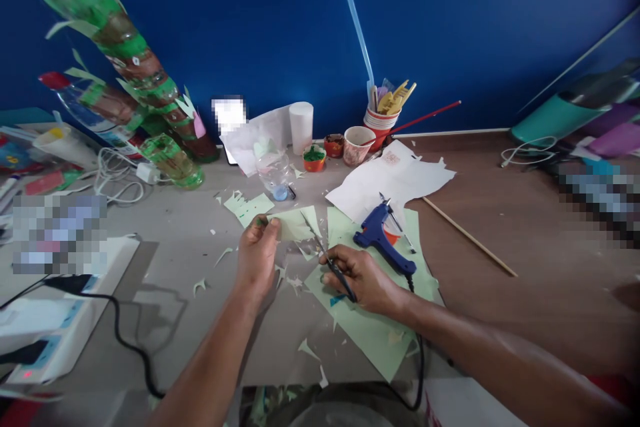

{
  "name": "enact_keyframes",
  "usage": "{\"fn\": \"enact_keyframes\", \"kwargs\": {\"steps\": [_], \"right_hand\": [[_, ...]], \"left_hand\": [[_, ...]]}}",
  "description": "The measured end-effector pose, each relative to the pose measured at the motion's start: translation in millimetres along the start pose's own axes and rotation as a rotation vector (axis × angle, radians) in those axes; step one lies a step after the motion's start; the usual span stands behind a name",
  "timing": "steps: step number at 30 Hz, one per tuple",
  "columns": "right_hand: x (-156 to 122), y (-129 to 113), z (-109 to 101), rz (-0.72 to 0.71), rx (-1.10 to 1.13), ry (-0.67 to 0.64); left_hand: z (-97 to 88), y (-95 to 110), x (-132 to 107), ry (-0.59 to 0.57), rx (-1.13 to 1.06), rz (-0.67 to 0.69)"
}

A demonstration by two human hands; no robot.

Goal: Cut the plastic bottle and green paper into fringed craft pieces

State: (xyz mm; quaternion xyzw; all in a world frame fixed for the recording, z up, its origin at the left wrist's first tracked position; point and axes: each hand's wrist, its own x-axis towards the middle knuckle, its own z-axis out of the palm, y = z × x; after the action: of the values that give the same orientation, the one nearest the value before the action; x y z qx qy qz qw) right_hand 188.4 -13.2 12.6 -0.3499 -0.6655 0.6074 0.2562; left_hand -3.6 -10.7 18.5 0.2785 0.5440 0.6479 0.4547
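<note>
A piece of pale green paper (293, 223) is pinched by one end between the thumb and fingers of my left hand (257, 253). My right hand (357, 273) grips a pair of scissors (337, 273), whose blades point up and left to the paper's right end. I cannot tell whether the blades touch the paper. Under and beside my right hand lies a larger pale green sheet (380, 347). A blue glue gun (383, 240) rests just beyond that hand. Another green piece with a jagged edge (250, 208) lies behind my left hand, and paper scraps (200, 287) are scattered around.
At the back stand a clear plastic bottle piece (273, 173), a cup of green paint (314, 159), a paper cup (359, 147) and stacked cups with tools (383, 121). A painted bottle trunk (145, 73) rises left. A power strip (95, 293) and black cables lie left; a wooden stick (470, 237) right.
</note>
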Motion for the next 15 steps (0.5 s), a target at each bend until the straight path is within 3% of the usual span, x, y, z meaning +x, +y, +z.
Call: {"fn": "enact_keyframes", "kwargs": {"steps": [9,15], "right_hand": [[0.3,4.9,2.0,0.000,-0.044,-0.010],[-0.4,3.8,0.7,0.004,-0.094,-0.043]], "left_hand": [[0.6,2.4,-0.3,0.017,0.052,-0.008],[-0.3,4.1,0.6,0.024,-0.002,0.092]]}}
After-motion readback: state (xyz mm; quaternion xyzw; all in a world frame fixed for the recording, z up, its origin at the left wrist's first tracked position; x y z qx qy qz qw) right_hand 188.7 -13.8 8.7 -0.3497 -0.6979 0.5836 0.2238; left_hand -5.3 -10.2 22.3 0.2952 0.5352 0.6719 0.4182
